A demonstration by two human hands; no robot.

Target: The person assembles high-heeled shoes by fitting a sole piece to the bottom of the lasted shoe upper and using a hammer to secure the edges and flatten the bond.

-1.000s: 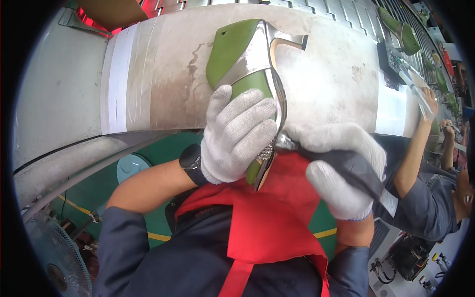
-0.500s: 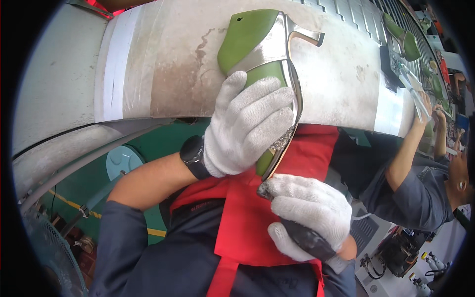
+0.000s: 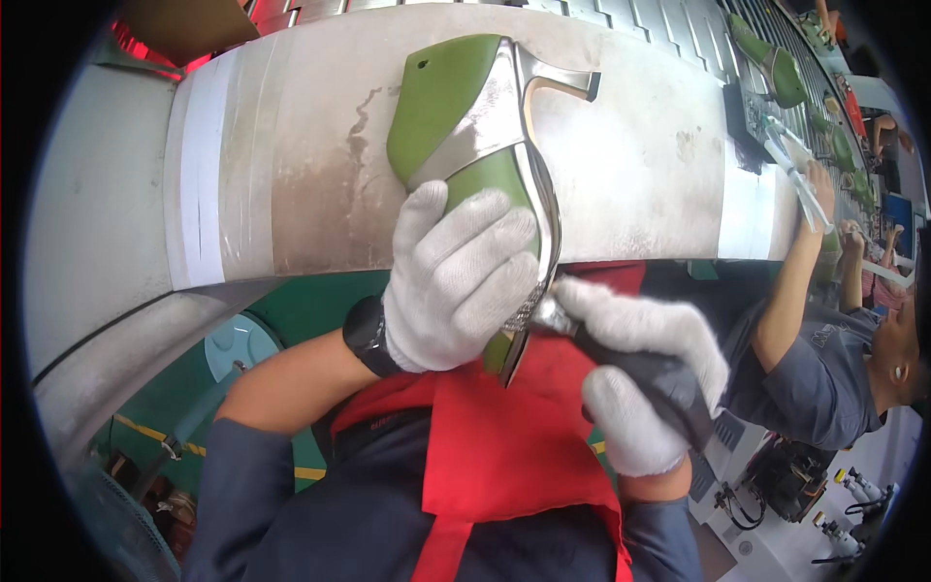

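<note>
A silver high-heeled sandal (image 3: 499, 121) lies on its side on a green shoe last (image 3: 427, 107), its heel pointing right. My gloved left hand (image 3: 461, 276) is wrapped over the forefoot and presses it at the bench edge. The toe end sticks out below the hand, with a glittery strap partly hidden by the fingers. In my gloved right hand (image 3: 650, 359) is a black-handled tool (image 3: 640, 373) with a short, shiny metal head. That head meets the sole edge beside the glittery strap; whether it touches I cannot tell.
The pale, stained bench (image 3: 320, 165) has white tape bands at both ends. Behind it runs a slatted conveyor (image 3: 669, 39) with more green lasts (image 3: 776, 68). At the right a co-worker's arm (image 3: 790, 281) reaches to the bench. A light-blue stool (image 3: 238, 344) stands below left.
The sandal and my left hand have shifted left and slightly down in view. My right hand has moved the tool up from the toe tip to the sole edge by the glittery strap.
</note>
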